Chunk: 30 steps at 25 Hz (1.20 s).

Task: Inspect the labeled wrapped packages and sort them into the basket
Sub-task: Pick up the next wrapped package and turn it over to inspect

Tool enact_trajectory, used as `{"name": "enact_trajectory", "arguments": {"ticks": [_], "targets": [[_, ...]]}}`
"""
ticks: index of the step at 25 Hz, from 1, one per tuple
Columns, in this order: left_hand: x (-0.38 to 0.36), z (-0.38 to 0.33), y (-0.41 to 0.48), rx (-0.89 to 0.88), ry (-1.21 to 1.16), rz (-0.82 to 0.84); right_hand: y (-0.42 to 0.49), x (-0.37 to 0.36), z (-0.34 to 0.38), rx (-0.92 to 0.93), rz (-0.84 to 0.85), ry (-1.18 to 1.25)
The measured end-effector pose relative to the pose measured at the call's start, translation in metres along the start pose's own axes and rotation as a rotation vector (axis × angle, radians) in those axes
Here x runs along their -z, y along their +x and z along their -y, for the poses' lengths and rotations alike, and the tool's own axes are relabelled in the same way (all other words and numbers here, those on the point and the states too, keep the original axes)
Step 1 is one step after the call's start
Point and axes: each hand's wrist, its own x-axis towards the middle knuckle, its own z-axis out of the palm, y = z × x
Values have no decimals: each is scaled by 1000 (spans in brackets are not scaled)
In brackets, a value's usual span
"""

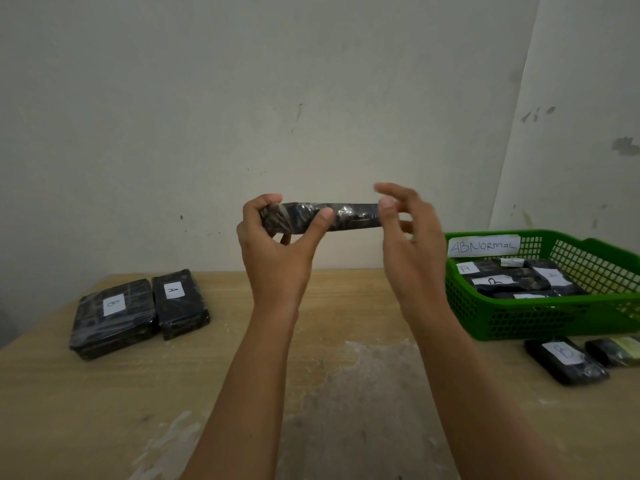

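Observation:
I hold a black plastic-wrapped package edge-on in front of me, raised well above the table. My left hand grips its left end, thumb on the near face. My right hand pinches its right end with thumb and fingertips, the other fingers spread. No label shows on the held package from this angle. The green basket with an "ABNORMAL" paper tag stands at the right and holds several black packages labelled A and B.
Two black wrapped packages lie side by side at the left of the wooden table, one labelled B and one labelled A. In front of the basket lie another B package and a further wrapped package. A wall rises behind the table.

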Motion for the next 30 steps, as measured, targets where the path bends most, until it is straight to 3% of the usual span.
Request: {"name": "enact_trajectory", "arguments": {"ticks": [2, 5, 9, 15, 30], "targets": [[-7, -5, -9, -81, 62, -1, -7, -10, 4, 36, 141, -18], [-11, -10, -14, -154, 39, 67, -14, -17, 6, 17, 221, 38], [-2, -12, -4, -57, -89, 215, -8, -7, 9, -121, 260, 228], [1, -16, -2, 20, -259, 282, 2, 4, 0, -167, 242, 307], [2, -2, 3, -6, -181, 251, 3, 7, -6, -34, 224, 126]]}}
